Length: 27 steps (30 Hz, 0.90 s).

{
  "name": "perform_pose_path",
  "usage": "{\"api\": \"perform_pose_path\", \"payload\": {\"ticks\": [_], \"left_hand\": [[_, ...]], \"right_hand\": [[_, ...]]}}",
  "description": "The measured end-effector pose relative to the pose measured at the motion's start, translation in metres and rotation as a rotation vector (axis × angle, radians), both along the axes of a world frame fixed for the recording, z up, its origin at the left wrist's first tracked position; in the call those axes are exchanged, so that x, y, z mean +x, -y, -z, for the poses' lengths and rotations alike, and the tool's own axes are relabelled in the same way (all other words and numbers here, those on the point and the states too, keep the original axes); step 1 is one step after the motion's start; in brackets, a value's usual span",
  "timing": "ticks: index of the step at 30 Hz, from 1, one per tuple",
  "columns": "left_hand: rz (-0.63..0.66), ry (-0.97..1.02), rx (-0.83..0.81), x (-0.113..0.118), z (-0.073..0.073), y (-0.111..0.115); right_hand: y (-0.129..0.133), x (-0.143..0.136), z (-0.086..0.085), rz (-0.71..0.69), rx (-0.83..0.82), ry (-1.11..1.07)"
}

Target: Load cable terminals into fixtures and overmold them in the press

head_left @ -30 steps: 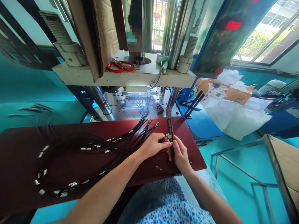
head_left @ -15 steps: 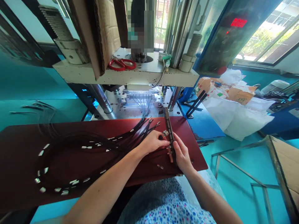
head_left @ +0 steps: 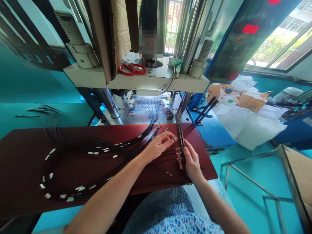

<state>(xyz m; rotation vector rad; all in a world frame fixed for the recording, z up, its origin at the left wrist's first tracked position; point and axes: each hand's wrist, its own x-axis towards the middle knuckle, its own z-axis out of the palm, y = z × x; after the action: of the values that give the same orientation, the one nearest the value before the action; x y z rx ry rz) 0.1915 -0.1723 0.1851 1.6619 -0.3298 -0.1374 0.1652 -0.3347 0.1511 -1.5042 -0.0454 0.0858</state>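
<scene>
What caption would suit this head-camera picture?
Left hand pinches a metal cable plug beside a dark slotted bar steadied by the right hand.

Dark red-brown board (head_left: 29,169), plain and matt. Black cables (head_left: 80,148) looped across it, dotted with silvery-white tags and tipped with shiny metal ends. Dark strip (head_left: 180,139) with small silver bits along one edge, just by the left hand (head_left: 158,146) and the right hand (head_left: 192,161). Red-handled scissors (head_left: 133,69) up on the cream-white shelf (head_left: 97,78). Brown cardboard (head_left: 117,32) leaning above. Teal floor (head_left: 243,169) and teal walls all round. Blue bench (head_left: 214,130) to the side, white bags (head_left: 251,125) beyond it. Red glowing digits (head_left: 250,29) on a dark panel. Pale blue dress (head_left: 170,214) speckled with small blue, white and pink flowers.
</scene>
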Motion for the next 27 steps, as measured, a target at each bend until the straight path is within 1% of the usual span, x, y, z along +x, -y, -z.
{"api": "perform_pose_path", "payload": {"ticks": [2, 4, 6, 8, 14, 17, 20, 24, 27], "left_hand": [[-0.059, 0.096, 0.181, 0.0, -0.002, 0.0], [-0.103, 0.142, 0.37, 0.0, -0.002, 0.001], [-0.087, 0.122, 0.449, 0.001, -0.002, 0.003], [-0.048, 0.09, 0.421, 0.003, 0.0, 0.004], [0.019, -0.069, 0.213, 0.007, 0.005, 0.005], [0.015, -0.118, 0.14, 0.009, 0.007, 0.006], [-0.016, -0.126, 0.135, 0.009, 0.008, 0.007], [-0.033, -0.093, 0.201, 0.008, 0.007, 0.008], [-0.049, -0.075, 0.213, 0.007, 0.006, 0.008]], "right_hand": [[0.001, 0.0, 0.001, 0.019, 0.026, -0.003], [0.003, -0.001, 0.001, 0.0, 0.036, -0.005], [0.004, -0.002, 0.002, -0.031, 0.034, -0.001], [0.005, -0.002, 0.003, -0.062, 0.029, 0.007], [0.005, -0.001, 0.004, -0.089, 0.031, 0.009], [0.004, -0.002, 0.003, -0.08, 0.024, 0.006], [0.004, -0.002, 0.003, -0.074, 0.023, 0.008], [0.005, -0.002, 0.004, -0.075, 0.024, 0.011], [0.005, -0.001, 0.003, -0.073, 0.027, -0.004]]}}
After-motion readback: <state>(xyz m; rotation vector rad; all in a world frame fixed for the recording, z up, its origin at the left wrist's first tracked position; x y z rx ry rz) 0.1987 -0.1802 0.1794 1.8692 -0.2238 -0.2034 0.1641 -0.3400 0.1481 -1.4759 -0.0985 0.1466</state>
